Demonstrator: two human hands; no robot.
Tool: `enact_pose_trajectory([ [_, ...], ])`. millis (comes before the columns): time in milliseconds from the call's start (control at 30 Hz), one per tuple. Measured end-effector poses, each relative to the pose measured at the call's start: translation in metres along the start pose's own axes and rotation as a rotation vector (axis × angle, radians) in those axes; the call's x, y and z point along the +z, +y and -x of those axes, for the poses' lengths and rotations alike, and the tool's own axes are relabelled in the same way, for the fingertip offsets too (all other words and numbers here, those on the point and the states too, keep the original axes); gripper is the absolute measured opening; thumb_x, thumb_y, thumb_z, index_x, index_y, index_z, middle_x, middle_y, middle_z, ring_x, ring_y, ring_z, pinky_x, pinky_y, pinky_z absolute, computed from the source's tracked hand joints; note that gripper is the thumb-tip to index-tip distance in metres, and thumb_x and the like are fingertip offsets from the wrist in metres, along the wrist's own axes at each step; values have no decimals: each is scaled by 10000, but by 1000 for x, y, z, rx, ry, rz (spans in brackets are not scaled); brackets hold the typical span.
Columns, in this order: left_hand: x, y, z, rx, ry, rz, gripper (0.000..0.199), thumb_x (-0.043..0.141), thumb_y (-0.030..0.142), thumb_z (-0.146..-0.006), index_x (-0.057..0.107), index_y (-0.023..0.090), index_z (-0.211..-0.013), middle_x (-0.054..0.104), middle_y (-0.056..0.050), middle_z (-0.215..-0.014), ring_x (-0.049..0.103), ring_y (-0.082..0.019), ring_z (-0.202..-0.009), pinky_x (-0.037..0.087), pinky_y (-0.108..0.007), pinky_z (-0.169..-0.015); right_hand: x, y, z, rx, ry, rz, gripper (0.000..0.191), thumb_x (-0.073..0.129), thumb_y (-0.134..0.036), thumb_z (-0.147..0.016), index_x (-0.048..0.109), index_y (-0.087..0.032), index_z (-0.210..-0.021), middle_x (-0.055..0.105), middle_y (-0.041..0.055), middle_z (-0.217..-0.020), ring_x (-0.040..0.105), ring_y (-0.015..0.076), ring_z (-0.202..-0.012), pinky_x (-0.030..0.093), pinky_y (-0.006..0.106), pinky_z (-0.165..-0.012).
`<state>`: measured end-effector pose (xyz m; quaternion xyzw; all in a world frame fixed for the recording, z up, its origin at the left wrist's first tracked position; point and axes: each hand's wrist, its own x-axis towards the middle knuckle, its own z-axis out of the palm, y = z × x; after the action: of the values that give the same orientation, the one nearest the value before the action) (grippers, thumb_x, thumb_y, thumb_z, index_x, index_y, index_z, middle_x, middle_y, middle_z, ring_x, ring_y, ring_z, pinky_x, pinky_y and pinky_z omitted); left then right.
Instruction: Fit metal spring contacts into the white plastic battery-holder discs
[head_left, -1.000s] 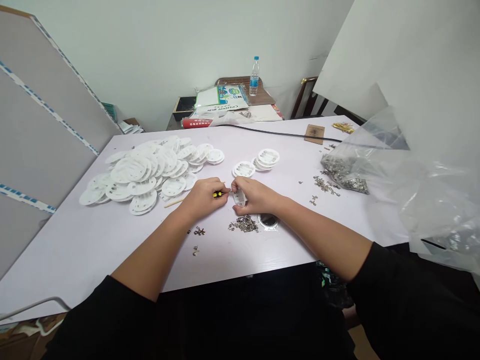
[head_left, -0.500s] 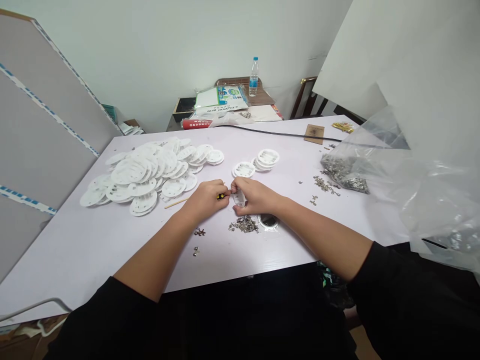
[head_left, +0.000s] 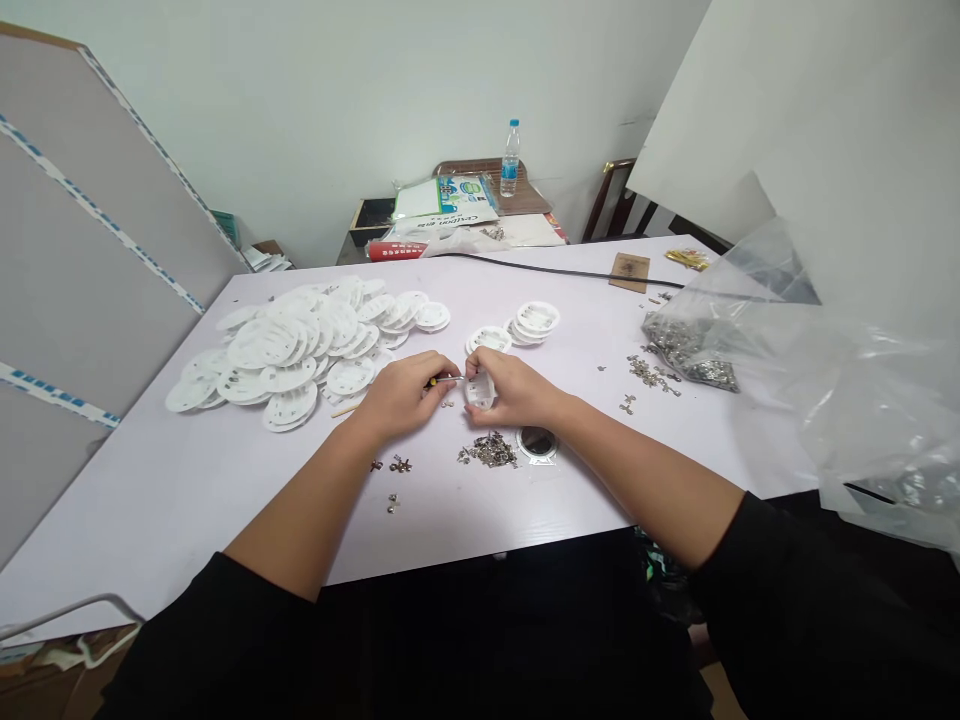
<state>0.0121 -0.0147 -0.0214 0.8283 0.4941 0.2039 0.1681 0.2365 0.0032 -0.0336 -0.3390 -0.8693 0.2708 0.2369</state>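
Observation:
My left hand (head_left: pixel 414 390) is closed round a small screwdriver (head_left: pixel 442 380) with a yellow and black handle. Its thin metal shaft points right, toward a round white plastic part (head_left: pixel 480 390). That part is tilted up on its edge in my right hand (head_left: pixel 510 388), pinched between thumb and fingers. Whether the screwdriver's tip touches it, I cannot tell. Just below my hands lies a heap of small metal pieces (head_left: pixel 491 449). A dark round disc with a pale rim (head_left: pixel 538 441) lies beside the heap. Other small metal bits (head_left: pixel 400 464) rest below my left hand.
A large pile of round white plastic parts (head_left: pixel 281 345) covers the table's left side. Several more parts (head_left: pixel 537 318) lie beyond my hands. At right sits a clear bag of metal pieces (head_left: pixel 690 350). A black cable (head_left: pixel 555 271) crosses the back; a water bottle (head_left: pixel 510 160) stands behind.
My left hand has drawn back slightly to the left, so the screwdriver's shaft now shows. The white part in my right hand has turned to show more of its inner face.

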Motion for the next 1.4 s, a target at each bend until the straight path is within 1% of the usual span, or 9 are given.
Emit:
enact_pose_trajectory([
  [100, -5, 0, 1, -79, 44, 136, 315, 443, 388, -959, 612, 170, -1110, 670, -39, -1069, 574, -54, -918, 427, -211, -830, -4, -3, 1, 26, 133, -175, 490, 742, -401, -709, 465, -188, -1053, 568, 48, -1079, 525, 127, -946, 427, 289, -869],
  [233, -5, 4, 0, 40, 103, 268, 322, 535, 408, -929, 624, 159, -1112, 638, -51, -1022, 542, -36, -867, 446, -189, -792, -4, -8, 1, 110, 230, -466, 607, 794, -524, -671, 467, -185, -1053, 560, 38, -1063, 497, 87, -835, 419, 246, -772],
  [367, -4, 7, 0, 189, 201, 328, 266, 626, 408, -890, 716, 194, -1020, 600, -47, -993, 532, -20, -868, 468, -164, -785, 1, -12, -2, 198, 235, -682, 608, 804, -590, -649, 508, -169, -973, 552, 28, -980, 481, 77, -813, 417, 230, -743],
  [433, -4, 7, 0, 203, 217, 346, 246, 636, 407, -886, 734, 188, -938, 607, -52, -1014, 549, -20, -887, 477, -160, -780, 5, -14, -5, 236, 186, -859, 597, 795, -598, -662, 484, -169, -938, 549, 21, -926, 506, 78, -809, 445, 241, -759],
  [567, -4, 5, 1, 211, 205, 378, 231, 670, 399, -866, 744, 185, -912, 650, -44, -987, 597, -12, -853, 501, -154, -771, 10, -17, -7, 328, 89, -1125, 575, 779, -563, -690, 406, -172, -889, 564, 13, -848, 555, 85, -773, 457, 255, -740],
  [833, -8, 4, 4, 332, 246, 195, 191, 689, 376, -854, 766, 202, -871, 647, -10, -749, 574, 12, -694, 458, -123, -669, 9, -23, -5, 374, 52, -1244, 602, 832, -499, -663, 356, -167, -823, 597, 29, -866, 578, 103, -788, 447, 252, -706],
  [967, -12, 4, 5, 417, 266, 80, 209, 694, 391, -851, 768, 197, -865, 657, -8, -721, 556, 19, -660, 426, -115, -634, 11, -22, -6, 381, 53, -1286, 573, 831, -496, -661, 390, -166, -816, 584, 29, -831, 541, 94, -746, 414, 245, -658],
  [1233, -12, 9, 5, 719, 524, -179, 152, 772, 296, -781, 696, 174, -733, 607, 48, -599, 508, 29, -572, 362, -125, -568, 14, -26, -5, 399, 72, -1335, 482, 797, -496, -706, 486, -137, -789, 608, 37, -798, 538, 78, -688, 396, 217, -610],
  [1400, -8, 14, 4, 727, 648, -290, 171, 762, 289, -784, 653, 165, -739, 601, 48, -602, 483, 17, -566, 360, -147, -569, 16, -32, -4, 388, 118, -1389, 423, 772, -486, -750, 548, -131, -799, 608, 34, -783, 556, 82, -710, 443, 226, -660],
])
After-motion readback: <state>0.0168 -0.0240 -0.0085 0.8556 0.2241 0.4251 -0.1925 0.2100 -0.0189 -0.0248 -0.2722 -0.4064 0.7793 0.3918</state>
